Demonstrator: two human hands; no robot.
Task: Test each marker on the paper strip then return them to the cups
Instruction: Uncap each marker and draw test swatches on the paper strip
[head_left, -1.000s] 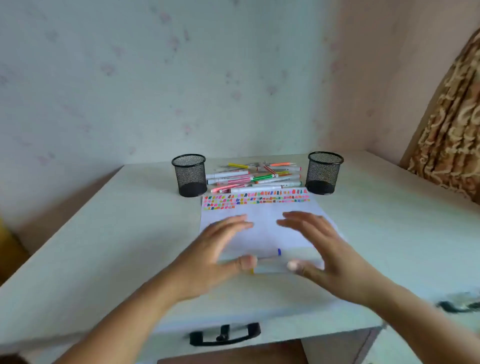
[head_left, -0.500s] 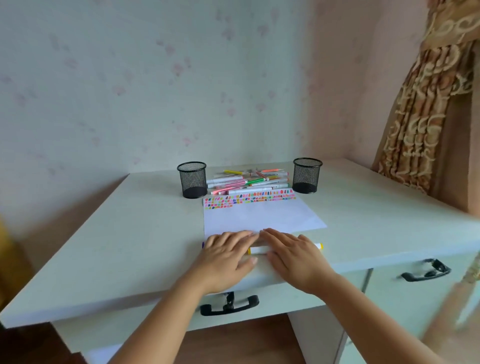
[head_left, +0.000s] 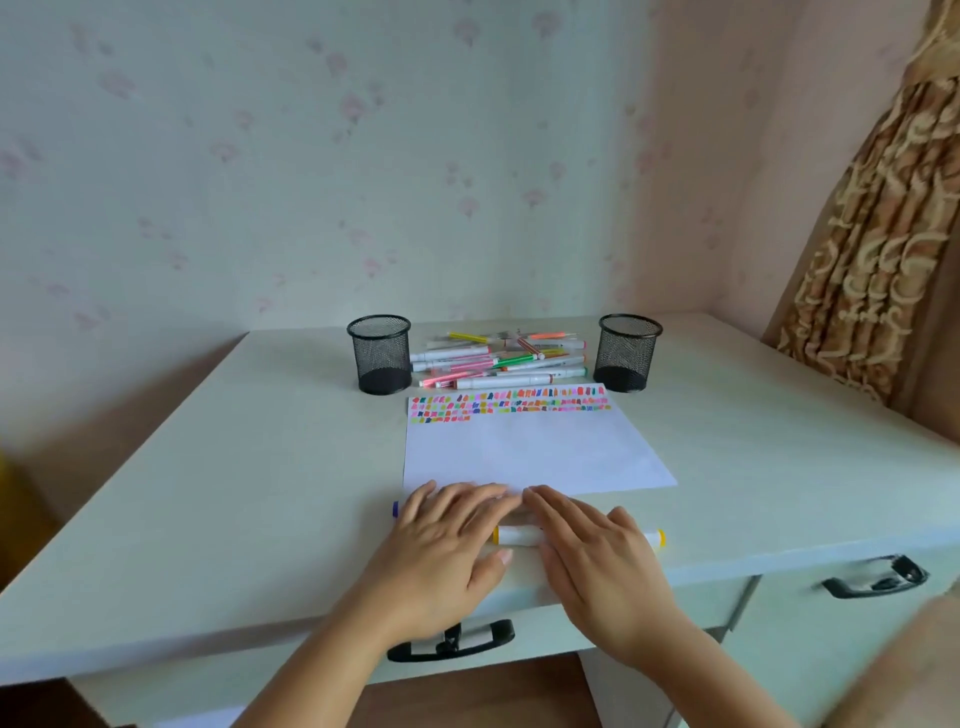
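Note:
A white paper sheet (head_left: 530, 452) lies on the desk, its far edge covered with rows of coloured test marks. Behind it, a pile of markers (head_left: 498, 361) lies between two black mesh cups, the left cup (head_left: 380, 353) and the right cup (head_left: 627, 352). Both cups look empty. My left hand (head_left: 441, 540) and my right hand (head_left: 592, 551) lie flat, fingers straight, at the paper's near edge. Under them rest a white marker with yellow ends (head_left: 519, 535) and a marker with a purple end (head_left: 396, 509), mostly hidden.
The white desk (head_left: 234, 493) stands against a wall in a corner. Two drawers with black handles (head_left: 875, 577) sit below its front edge. A patterned curtain (head_left: 872, 249) hangs at the right.
The hands have drawn back from the middle of the paper to its near edge and flattened over the markers. The camera has pulled back.

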